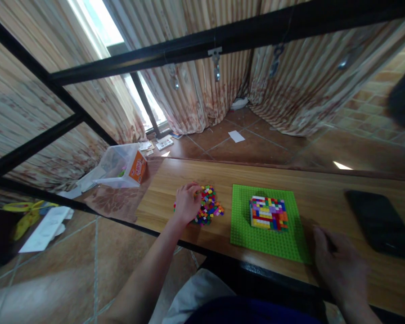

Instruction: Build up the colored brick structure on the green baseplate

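Observation:
My left hand (187, 202) rests on the left edge of a pile of small coloured bricks (209, 206) on the wooden table (324, 189); its fingers are curled into the pile, and what they grip is hidden. A green baseplate (243, 225) lies to the right of the pile, with a block of stacked multicoloured bricks (268, 212) built on it. My right hand (339, 265) lies on the table by the plate's near right corner, fingers loosely spread, holding nothing.
A black phone (380, 222) lies at the table's right. On the floor to the left sits a clear plastic box with an orange label (124, 166), with papers around it. Black metal frame bars (222, 40) cross overhead. Curtains hang behind.

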Action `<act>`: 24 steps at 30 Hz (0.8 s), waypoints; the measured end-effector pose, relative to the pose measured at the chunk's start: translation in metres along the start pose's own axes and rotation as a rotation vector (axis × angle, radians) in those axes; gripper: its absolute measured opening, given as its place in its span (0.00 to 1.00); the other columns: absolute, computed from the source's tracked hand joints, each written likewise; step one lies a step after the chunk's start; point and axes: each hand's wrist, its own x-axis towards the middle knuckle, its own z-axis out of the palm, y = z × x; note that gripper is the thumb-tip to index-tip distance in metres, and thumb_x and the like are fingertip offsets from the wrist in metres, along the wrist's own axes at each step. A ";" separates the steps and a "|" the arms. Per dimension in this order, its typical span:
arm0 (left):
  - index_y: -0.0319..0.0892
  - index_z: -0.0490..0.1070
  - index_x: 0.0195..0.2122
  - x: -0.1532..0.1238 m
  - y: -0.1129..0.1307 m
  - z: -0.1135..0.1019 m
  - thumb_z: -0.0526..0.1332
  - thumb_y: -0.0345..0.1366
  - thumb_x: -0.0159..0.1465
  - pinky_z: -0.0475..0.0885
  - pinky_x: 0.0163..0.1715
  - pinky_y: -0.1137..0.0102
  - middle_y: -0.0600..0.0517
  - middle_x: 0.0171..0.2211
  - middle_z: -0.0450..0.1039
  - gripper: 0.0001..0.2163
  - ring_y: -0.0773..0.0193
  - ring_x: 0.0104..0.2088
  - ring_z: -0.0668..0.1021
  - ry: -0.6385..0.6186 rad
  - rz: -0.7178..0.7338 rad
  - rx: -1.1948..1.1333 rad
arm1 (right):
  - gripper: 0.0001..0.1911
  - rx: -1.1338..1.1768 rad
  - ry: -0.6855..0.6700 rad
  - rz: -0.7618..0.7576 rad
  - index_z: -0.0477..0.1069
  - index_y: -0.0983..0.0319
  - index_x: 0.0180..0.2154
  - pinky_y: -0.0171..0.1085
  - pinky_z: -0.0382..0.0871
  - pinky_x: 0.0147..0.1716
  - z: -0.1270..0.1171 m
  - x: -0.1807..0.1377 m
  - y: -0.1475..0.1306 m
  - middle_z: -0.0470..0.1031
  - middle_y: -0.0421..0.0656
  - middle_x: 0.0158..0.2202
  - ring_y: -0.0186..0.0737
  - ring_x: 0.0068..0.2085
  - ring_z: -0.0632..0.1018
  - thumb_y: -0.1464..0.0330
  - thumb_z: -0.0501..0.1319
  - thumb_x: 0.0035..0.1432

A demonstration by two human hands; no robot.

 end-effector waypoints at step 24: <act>0.43 0.74 0.44 -0.026 0.139 0.034 0.56 0.28 0.66 0.73 0.43 0.69 0.50 0.40 0.76 0.10 0.64 0.40 0.78 -0.336 0.285 -0.380 | 0.16 0.159 0.068 -0.115 0.77 0.62 0.38 0.41 0.72 0.38 0.003 0.002 -0.006 0.79 0.48 0.36 0.44 0.38 0.79 0.59 0.56 0.63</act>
